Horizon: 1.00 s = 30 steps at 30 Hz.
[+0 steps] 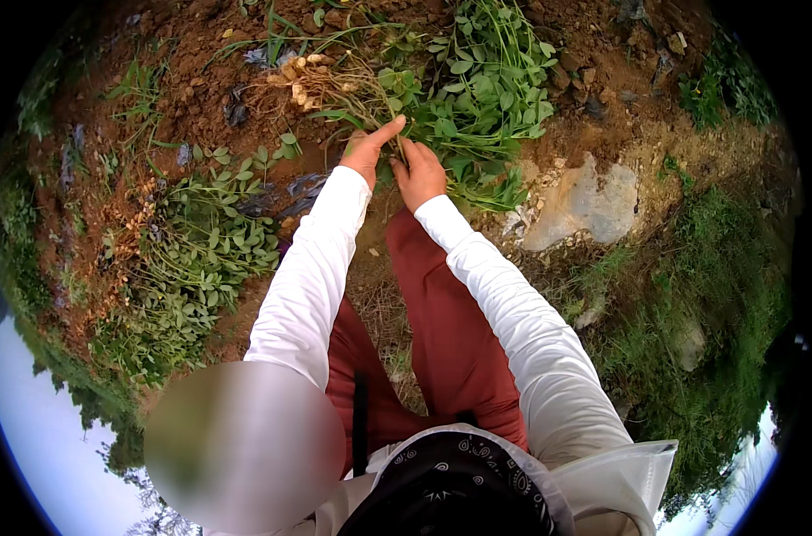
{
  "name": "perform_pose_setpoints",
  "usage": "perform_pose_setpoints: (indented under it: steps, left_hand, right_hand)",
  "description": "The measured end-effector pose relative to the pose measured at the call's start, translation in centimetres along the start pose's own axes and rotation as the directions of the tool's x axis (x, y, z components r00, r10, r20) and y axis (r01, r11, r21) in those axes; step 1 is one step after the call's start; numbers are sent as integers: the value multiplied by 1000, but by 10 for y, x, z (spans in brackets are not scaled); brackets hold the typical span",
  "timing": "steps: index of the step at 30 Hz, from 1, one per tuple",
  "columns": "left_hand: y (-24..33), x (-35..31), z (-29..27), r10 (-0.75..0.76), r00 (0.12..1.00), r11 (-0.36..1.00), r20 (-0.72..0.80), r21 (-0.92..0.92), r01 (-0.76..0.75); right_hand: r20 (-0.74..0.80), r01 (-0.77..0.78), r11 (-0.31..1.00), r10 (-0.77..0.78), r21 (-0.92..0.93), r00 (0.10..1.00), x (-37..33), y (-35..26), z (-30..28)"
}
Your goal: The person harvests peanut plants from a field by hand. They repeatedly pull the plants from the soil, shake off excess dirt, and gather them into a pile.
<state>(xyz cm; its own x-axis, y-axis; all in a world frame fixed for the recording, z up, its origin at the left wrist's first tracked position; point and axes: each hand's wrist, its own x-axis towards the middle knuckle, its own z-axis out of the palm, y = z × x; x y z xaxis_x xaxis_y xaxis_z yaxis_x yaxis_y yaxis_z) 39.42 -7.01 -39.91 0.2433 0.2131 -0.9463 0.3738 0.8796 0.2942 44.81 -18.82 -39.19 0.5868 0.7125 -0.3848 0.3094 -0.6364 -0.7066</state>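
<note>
Both my hands are closed round the stems of a bunch of peanut plants (375,87) in front of me. My left hand (365,154) grips on the side toward the roots, its thumb pointing to the right. Close beside it, my right hand (419,173) wraps the stems on the leafy side. Pale peanut pods (304,89) and thin roots stick out to the left of the bunch. Its green leaves (491,85) spread to the right over the soil. My fingers hide part of the stems.
A pile of pulled peanut plants (200,255) lies on the reddish soil (178,40) at the left. Scraps of dark plastic film (301,192) are strewn about. A flat pale rock (589,204) sits at the right, with a grassy slope (683,304) below it.
</note>
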Motion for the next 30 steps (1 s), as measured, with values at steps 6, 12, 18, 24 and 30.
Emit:
perform_pose_setpoints:
  steps: [6,12,18,24,30]
  left_hand:
    - [-21,-44,-34,166,985,944,-55,-280,-175]
    - [24,-112,-114,400,913,916,75,-69,-395]
    - [55,-195,-198,472,871,862,136,-276,-424]
    - [51,-210,-271,522,850,673,73,-648,-357]
    - [1,-234,-303,422,887,594,188,-797,-113]
  right_hand:
    - [179,70,996,-59,-58,982,-51,-52,-33]
    - [-275,255,941,-311,-221,910,-34,-116,-78]
    - [117,219,951,-248,218,962,14,-156,-2]
    - [683,-360,831,-33,424,729,-92,-228,114]
    - [476,151,980,-196,131,857,-148,-222,153]
